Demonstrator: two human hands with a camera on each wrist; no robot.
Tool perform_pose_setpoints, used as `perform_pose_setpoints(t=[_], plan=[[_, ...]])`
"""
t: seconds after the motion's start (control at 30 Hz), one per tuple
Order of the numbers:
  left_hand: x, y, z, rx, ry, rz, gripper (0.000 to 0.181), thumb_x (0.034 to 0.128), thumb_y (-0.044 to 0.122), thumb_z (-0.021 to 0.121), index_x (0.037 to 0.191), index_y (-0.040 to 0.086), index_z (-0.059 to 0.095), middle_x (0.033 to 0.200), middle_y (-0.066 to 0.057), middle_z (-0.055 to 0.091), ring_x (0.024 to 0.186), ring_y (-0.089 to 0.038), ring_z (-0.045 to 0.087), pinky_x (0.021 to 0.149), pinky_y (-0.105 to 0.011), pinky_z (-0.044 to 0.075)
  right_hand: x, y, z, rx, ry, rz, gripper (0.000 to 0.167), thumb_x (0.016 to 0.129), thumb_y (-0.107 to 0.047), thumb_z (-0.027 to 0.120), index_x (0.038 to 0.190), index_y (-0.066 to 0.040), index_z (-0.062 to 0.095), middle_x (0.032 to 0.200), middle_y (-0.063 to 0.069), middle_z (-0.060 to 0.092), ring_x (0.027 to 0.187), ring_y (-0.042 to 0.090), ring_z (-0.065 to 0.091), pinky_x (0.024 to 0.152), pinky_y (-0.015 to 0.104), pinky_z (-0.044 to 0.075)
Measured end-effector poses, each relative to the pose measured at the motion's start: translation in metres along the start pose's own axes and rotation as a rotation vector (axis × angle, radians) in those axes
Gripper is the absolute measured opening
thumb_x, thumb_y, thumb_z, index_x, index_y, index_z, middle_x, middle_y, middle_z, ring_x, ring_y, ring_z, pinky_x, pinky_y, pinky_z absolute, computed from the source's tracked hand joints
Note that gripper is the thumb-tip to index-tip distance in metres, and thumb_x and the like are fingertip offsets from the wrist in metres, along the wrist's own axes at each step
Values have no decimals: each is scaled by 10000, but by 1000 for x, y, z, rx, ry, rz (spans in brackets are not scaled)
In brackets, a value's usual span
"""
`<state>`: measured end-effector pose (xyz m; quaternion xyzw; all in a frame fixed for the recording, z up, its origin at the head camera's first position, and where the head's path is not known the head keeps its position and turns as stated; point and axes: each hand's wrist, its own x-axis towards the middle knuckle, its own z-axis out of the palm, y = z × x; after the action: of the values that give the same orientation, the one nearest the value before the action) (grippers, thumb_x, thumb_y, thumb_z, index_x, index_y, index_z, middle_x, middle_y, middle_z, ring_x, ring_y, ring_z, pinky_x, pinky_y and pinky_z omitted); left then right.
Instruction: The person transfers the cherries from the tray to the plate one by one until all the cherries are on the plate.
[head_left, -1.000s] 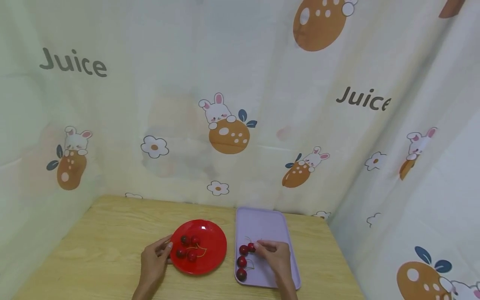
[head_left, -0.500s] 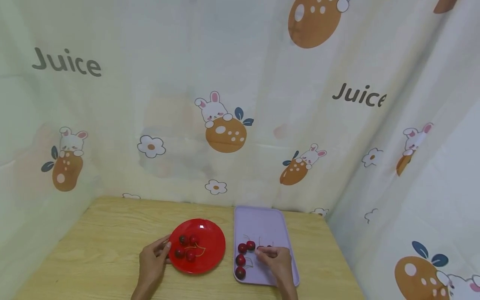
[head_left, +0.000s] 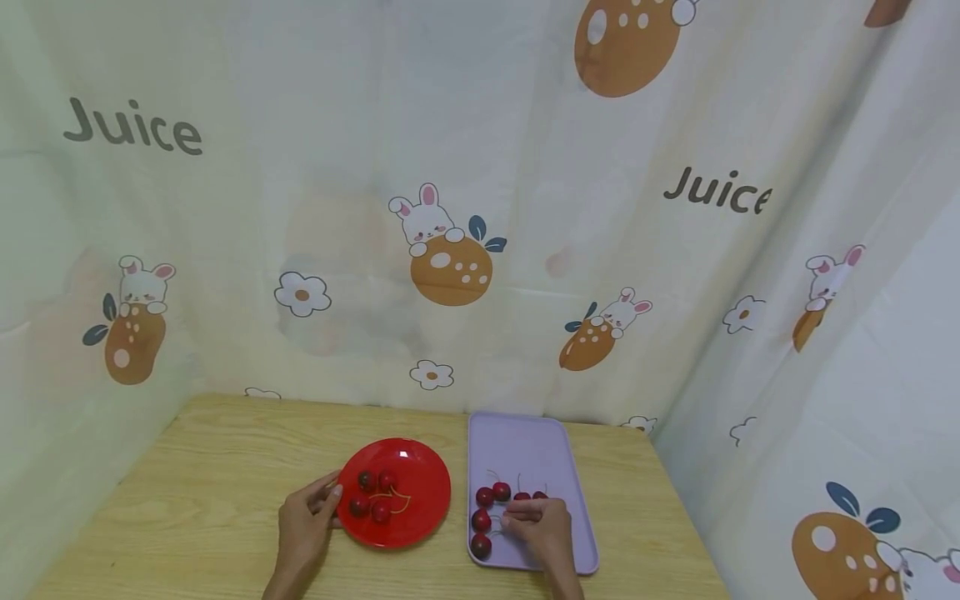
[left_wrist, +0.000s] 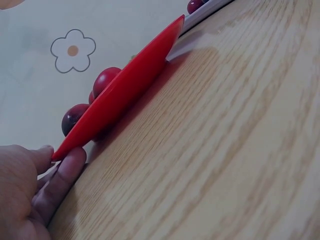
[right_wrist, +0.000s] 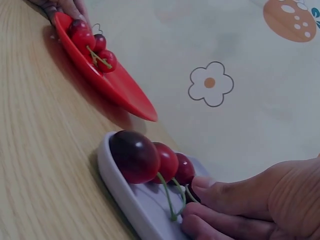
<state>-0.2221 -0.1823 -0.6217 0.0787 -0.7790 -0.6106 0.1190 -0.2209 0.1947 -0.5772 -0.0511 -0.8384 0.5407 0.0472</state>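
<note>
My left hand [head_left: 303,525] [left_wrist: 30,185] pinches the left rim of the red plate [head_left: 420,508] [left_wrist: 130,87] [right_wrist: 122,95], its thumb at the edge and fingers beneath. Several dark red cherries [head_left: 381,511] [left_wrist: 106,80] [right_wrist: 82,37] with stems lie on the plate's left half. Over the front of the lilac tray [head_left: 517,442] [right_wrist: 122,185] is my right hand [head_left: 543,533] [right_wrist: 255,205], thumb and fingertips slightly apart close to cherries and stems. More cherries [head_left: 481,546] [right_wrist: 135,157] line the tray's left side, and others [head_left: 539,496] lie behind my right hand, partly hidden.
The plate and tray stand side by side on the wooden table [head_left: 225,475] [left_wrist: 225,125] [right_wrist: 30,110], a narrow strip of wood between them. A printed curtain [head_left: 337,167] [left_wrist: 30,90] [right_wrist: 165,60] hangs behind the table and along its sides.
My right hand has moved from the tray's upper cherries toward me and slightly left, uncovering two cherries behind it. My left hand still holds the plate. The head view has shifted slightly.
</note>
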Motion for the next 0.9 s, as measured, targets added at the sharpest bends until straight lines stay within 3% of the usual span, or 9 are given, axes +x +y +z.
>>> perform_pose_setpoints(t=[0.17,0.3,0.7,0.8,0.9], plan=[[0,-2,0,1,-1,-5,366,1090,55,658,1448,-18,675,1193,-301,771,716,-122,775,635,-260,697,0,-1,5,-78,21,-17,236,788,-8,945,1002,10,846,902,146,845,780,166,823,792,231,680],[0,-2,0,9,-1,2,368,1090,53,657,1451,-19,672,1197,-307,772,716,-123,773,630,-258,695,-1,0,8,-95,31,-22,239,773,-17,957,988,-13,853,900,128,847,770,158,819,802,223,662],[-1,-1,1,16,4,-9,374,1090,57,658,1459,-5,671,1234,-312,766,711,-135,770,629,-245,688,-2,3,13,-37,77,16,248,754,34,941,977,-30,856,895,126,846,745,148,803,747,187,643],[-1,1,1,25,5,-10,372,1092,61,657,1458,-4,672,1223,-308,769,701,-135,767,624,-234,683,-1,6,14,-47,97,37,237,756,9,949,968,-55,863,878,97,847,745,131,799,836,263,664],[-2,3,0,25,8,-3,365,1092,60,657,1449,-15,675,1213,-312,769,697,-135,766,616,-229,679,-1,7,16,-54,114,56,229,757,-31,964,959,-79,869,865,70,849,772,121,804,1018,420,631]])
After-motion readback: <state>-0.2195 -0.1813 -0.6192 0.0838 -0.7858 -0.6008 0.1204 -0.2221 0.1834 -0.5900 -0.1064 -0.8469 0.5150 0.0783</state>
